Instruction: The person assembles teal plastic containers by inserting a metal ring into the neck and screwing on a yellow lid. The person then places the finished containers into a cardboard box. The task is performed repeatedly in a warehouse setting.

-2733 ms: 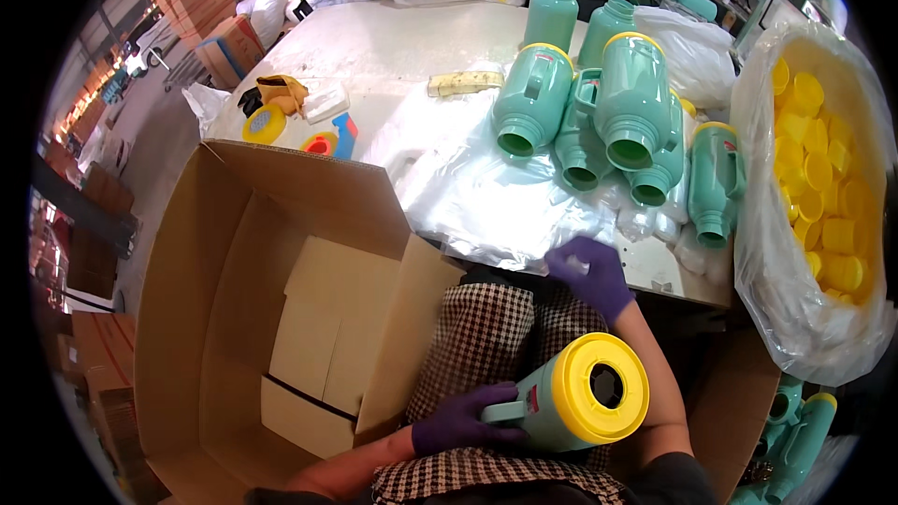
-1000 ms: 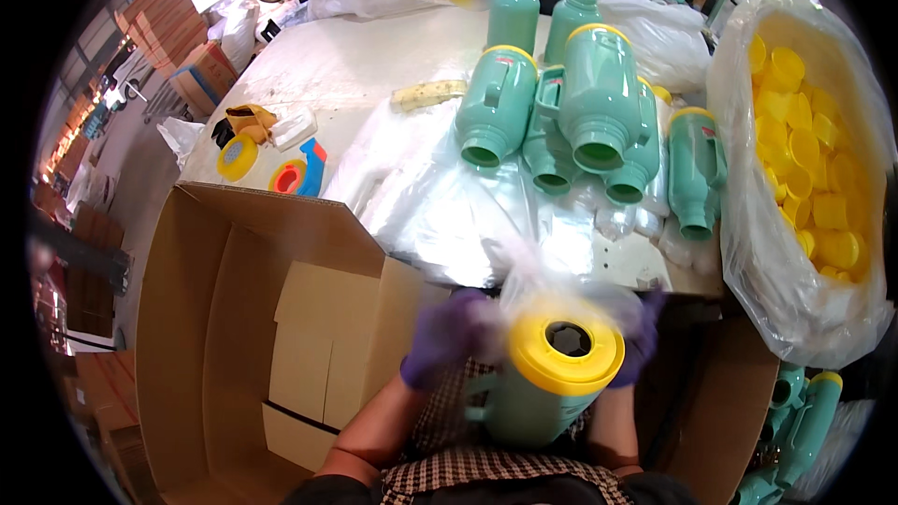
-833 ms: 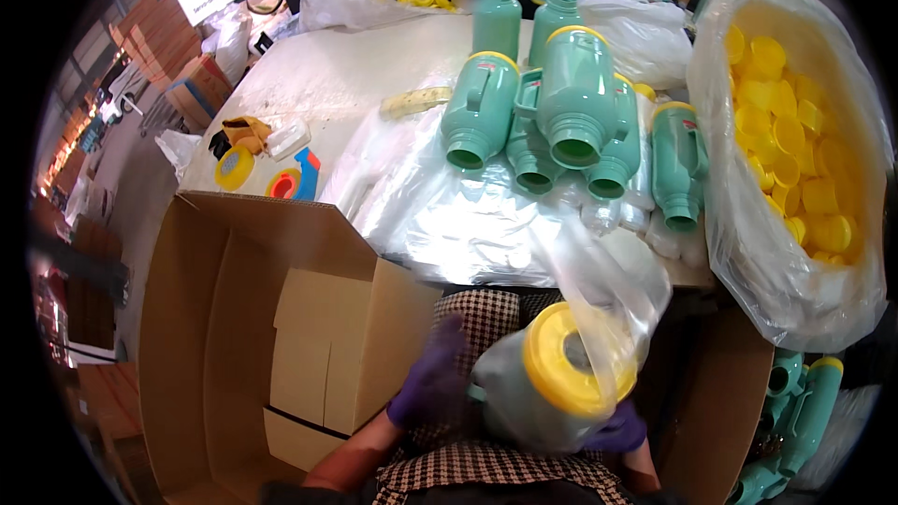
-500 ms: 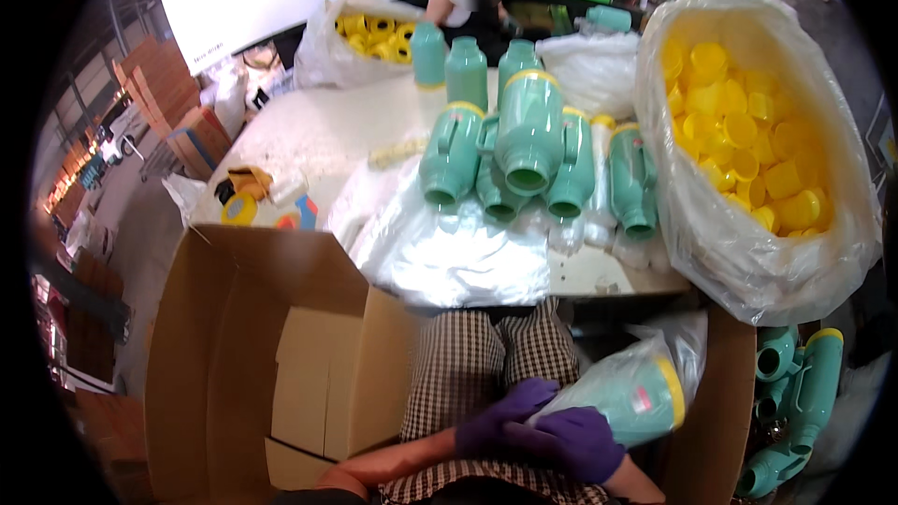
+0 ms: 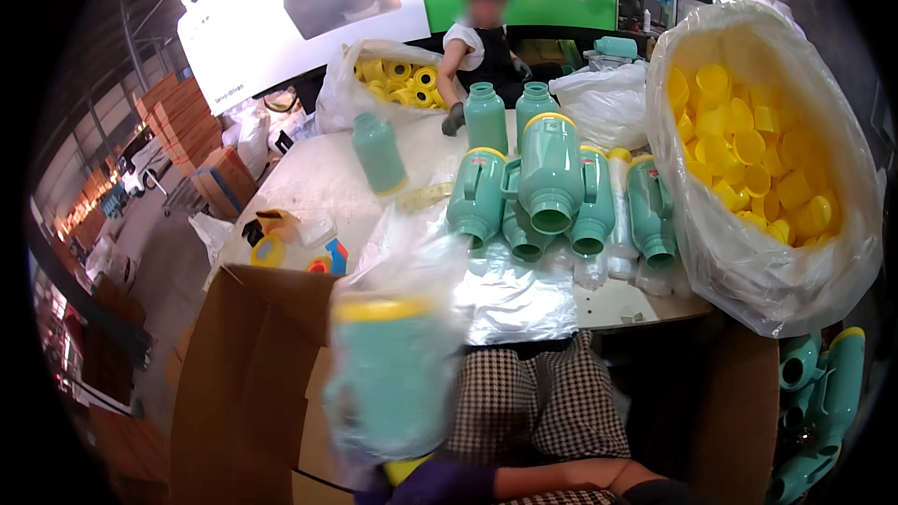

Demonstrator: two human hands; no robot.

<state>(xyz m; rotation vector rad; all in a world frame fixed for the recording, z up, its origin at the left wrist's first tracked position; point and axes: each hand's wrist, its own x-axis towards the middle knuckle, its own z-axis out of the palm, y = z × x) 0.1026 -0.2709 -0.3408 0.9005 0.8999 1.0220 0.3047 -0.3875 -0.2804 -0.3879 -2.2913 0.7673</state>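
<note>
A green thermos casing (image 5: 383, 379) with a yellow rim, wrapped in a clear plastic bag, hangs blurred over the open cardboard box (image 5: 220, 369) at my left. My right hand (image 5: 444, 482), in a purple glove, is at its lower end, the forearm crossing from the right; its fingers are partly hidden and smeared. A small yellow patch shows between glove and casing. My left hand cannot be made out. Flattened clear bags (image 5: 519, 295) lie at the table's near edge, beside several stacked green casings (image 5: 550, 168).
A large plastic sack of yellow cups (image 5: 748, 145) stands at the right, another sack of yellow parts (image 5: 398, 84) at the back. A co-worker (image 5: 486, 42) is across the table (image 5: 309, 168). Tape (image 5: 267, 251) lies at the left. More casings (image 5: 837, 383) are at lower right.
The bagged casing has swung from my right across my lap to the left box. A single casing at the back left now stands apart, tilted. My view has shifted slightly.
</note>
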